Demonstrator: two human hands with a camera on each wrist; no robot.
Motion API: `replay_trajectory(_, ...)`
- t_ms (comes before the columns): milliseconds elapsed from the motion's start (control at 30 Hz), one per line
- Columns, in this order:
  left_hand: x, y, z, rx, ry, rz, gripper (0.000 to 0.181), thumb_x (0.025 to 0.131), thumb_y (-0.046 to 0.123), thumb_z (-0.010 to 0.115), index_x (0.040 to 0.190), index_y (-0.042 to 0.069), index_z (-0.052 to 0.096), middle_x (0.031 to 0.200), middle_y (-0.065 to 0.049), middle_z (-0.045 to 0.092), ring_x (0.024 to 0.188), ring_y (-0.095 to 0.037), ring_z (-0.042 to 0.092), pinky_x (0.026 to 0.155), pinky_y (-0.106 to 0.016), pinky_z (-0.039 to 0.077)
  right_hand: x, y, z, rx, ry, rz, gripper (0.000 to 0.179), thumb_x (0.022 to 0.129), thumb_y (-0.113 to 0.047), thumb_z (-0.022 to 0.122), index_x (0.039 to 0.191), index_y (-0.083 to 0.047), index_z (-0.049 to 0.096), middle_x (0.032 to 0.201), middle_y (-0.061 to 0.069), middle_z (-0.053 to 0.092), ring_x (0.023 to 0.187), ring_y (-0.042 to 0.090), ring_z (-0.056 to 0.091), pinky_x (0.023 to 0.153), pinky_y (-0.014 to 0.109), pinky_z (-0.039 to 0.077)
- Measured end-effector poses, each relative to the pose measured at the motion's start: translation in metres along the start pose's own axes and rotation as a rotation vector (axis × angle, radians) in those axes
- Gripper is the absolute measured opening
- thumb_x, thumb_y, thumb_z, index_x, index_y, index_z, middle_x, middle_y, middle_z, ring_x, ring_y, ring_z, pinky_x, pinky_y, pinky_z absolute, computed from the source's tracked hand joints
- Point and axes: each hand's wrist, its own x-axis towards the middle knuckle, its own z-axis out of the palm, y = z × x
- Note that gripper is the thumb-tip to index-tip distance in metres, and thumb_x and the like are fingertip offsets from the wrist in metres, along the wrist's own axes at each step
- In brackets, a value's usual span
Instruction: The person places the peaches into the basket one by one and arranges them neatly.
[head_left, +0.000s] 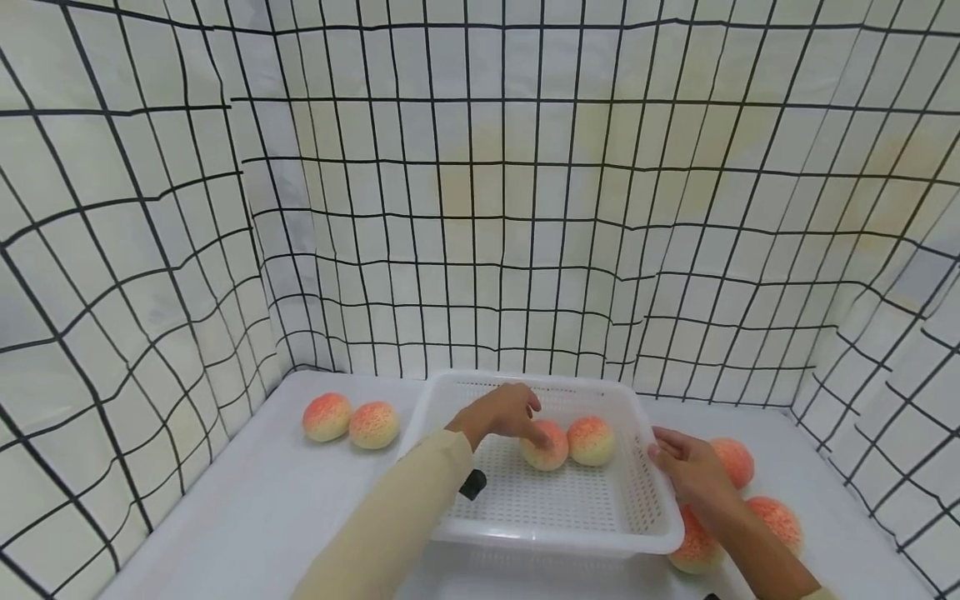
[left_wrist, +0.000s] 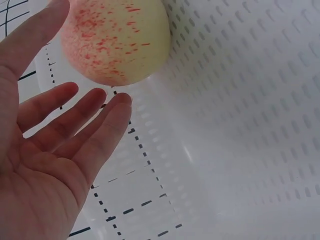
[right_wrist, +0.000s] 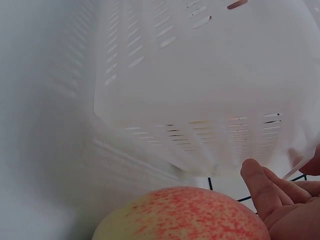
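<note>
A white perforated plastic basket [head_left: 555,508] sits on the table with two red-and-yellow peaches inside, side by side. My left hand [head_left: 504,414] is over the basket beside the left peach [head_left: 546,450]. In the left wrist view the left hand [left_wrist: 60,145] has its fingers extended and apart from the peach [left_wrist: 117,40]; whether the thumb touches it I cannot tell. The other peach [head_left: 591,441] lies to its right. At the basket's right side, my right hand [head_left: 693,475] pinches the rim between thumb and fingers; in the right wrist view its fingers [right_wrist: 265,187] are below the rim.
Two peaches [head_left: 351,421] lie on the table left of the basket. To the right, three more surround my right forearm, one peach [head_left: 693,546] close to the basket wall. A black grid net [head_left: 525,208] over white sheeting encloses the back and sides of the white table [head_left: 247,500].
</note>
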Motion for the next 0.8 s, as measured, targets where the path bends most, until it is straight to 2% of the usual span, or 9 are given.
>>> replay_trajectory(133,-0.006,-0.004,-0.013,-0.04,0.01,0.022,0.066,0.084,0.039,0.086,0.138,0.007,0.064,0.133,-0.011,0.071,0.123,-0.028,0.067,0.104,-0.044,0.055,0.0,0.002,0.002,0.0,-0.016,-0.003,0.061,0.109,-0.024,0.055,0.16,-0.001,0.033,0.157,0.027,0.047,0.111,0.022,0.072,0.089,0.041,0.063)
replay_trajectory(233,-0.015,-0.007,-0.032,-0.082,0.029,0.024,0.066,0.085,0.04,0.086,0.139,0.01,0.064,0.134,-0.012,0.07,0.125,-0.029,0.066,0.104,-0.046,0.055,0.0,0.002,0.002,-0.006,-0.02,-0.006,0.061,0.11,-0.025,0.053,0.161,0.0,0.031,0.158,0.027,0.046,0.11,0.022,0.072,0.089,0.041,0.063)
replay_trajectory(333,-0.027,-0.017,-0.053,-0.108,0.066,0.001,0.067,0.084,0.043,0.086,0.139,0.014,0.064,0.135,-0.008,0.07,0.125,-0.028,0.066,0.104,-0.047,0.055,0.0,0.0,0.001,-0.007,-0.028,-0.002,0.062,0.11,-0.026,0.053,0.162,0.0,0.03,0.158,0.028,0.045,0.11,0.022,0.072,0.088,0.041,0.063)
replay_trajectory(433,-0.04,-0.034,-0.074,-0.127,0.099,-0.014,0.068,0.084,0.044,0.086,0.141,0.015,0.063,0.136,-0.007,0.07,0.127,-0.027,0.065,0.105,-0.049,0.053,0.001,-0.001,0.001,-0.019,-0.03,0.009,0.063,0.11,-0.028,0.053,0.162,-0.001,0.03,0.158,0.027,0.045,0.11,0.022,0.072,0.088,0.04,0.063)
replay_trajectory(633,-0.069,-0.074,-0.11,-0.141,0.151,-0.038,0.07,0.088,0.041,0.082,0.146,0.011,0.058,0.141,-0.012,0.066,0.133,-0.032,0.061,0.11,-0.052,0.05,0.003,0.002,-0.001,-0.045,-0.026,0.015,0.064,0.11,-0.029,0.053,0.162,-0.002,0.029,0.159,0.027,0.044,0.11,0.023,0.071,0.088,0.04,0.063)
replay_trajectory(800,-0.096,-0.114,-0.13,-0.167,0.217,-0.115,0.071,0.091,0.04,0.08,0.149,0.009,0.054,0.145,-0.015,0.062,0.136,-0.036,0.058,0.113,-0.058,0.046,0.003,0.001,0.0,-0.05,-0.031,0.016,0.063,0.11,-0.03,0.053,0.162,-0.003,0.03,0.158,0.026,0.045,0.109,0.021,0.072,0.088,0.04,0.063)
